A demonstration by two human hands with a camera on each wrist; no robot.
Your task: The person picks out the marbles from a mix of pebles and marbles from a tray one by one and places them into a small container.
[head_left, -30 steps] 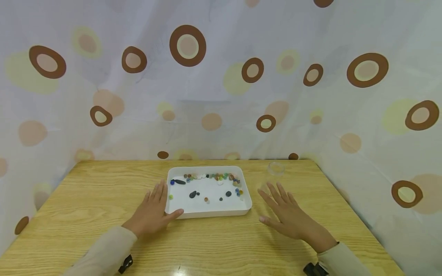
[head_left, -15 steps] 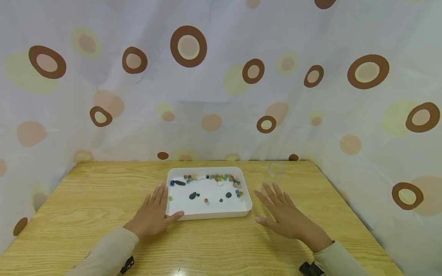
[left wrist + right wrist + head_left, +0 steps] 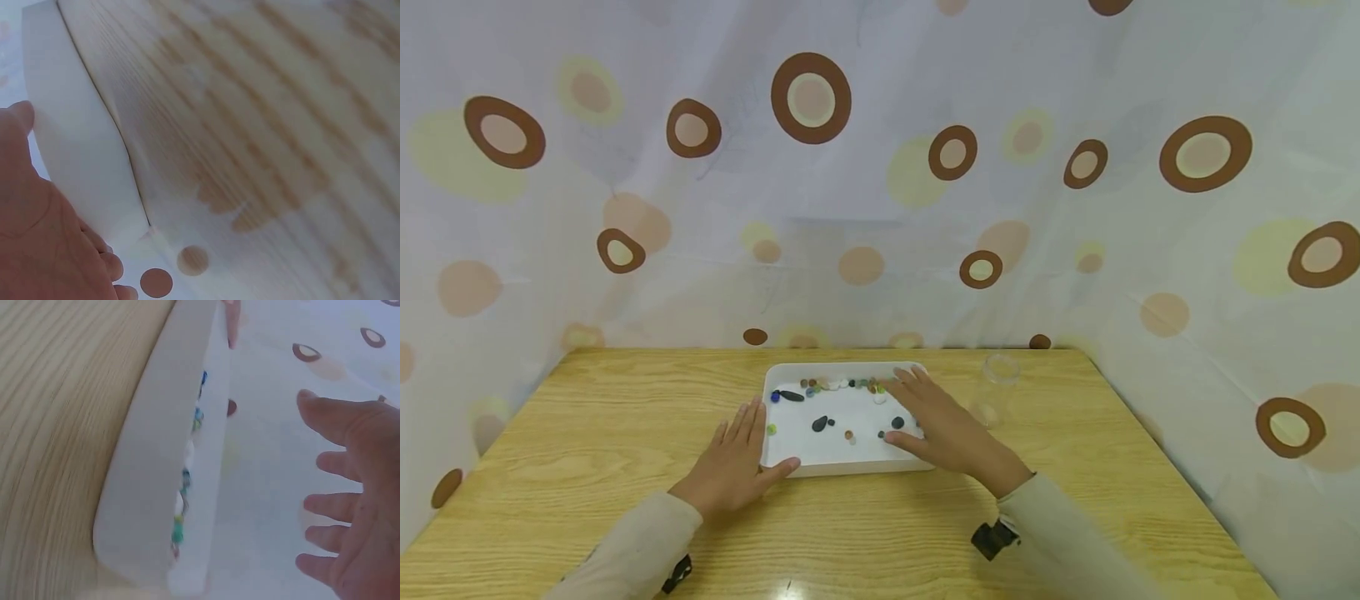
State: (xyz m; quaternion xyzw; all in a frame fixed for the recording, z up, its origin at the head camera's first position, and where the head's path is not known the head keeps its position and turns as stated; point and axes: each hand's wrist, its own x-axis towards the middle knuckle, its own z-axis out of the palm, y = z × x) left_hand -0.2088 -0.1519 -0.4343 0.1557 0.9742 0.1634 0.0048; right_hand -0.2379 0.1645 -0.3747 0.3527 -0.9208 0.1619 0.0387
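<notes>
A white rectangular tray (image 3: 850, 469) lies on the table, holding small colored beads or marbles, pale pieces and dark pebbles (image 3: 820, 424). Along its left side rest the straight fingers of my left hand (image 3: 730, 462), with the thumb at the front rim; the left wrist view shows that thumb at the edge of the tray wall (image 3: 81, 131). Spread out above the right part of the tray, my right hand (image 3: 947, 429) holds nothing and hides the pieces in the right back corner. From the right wrist view, a row of beads (image 3: 186, 478) shows past the tray wall.
A clear glass or plastic cup (image 3: 998, 387) stands just right of the tray, partly behind my right hand. The wooden table (image 3: 625, 417) ends at a patterned cloth (image 3: 865, 208) at the back and sides.
My right hand has moved left from beside the tray to over its right part, uncovering the lower part of the clear cup. The left hand and the tray have stayed put.
</notes>
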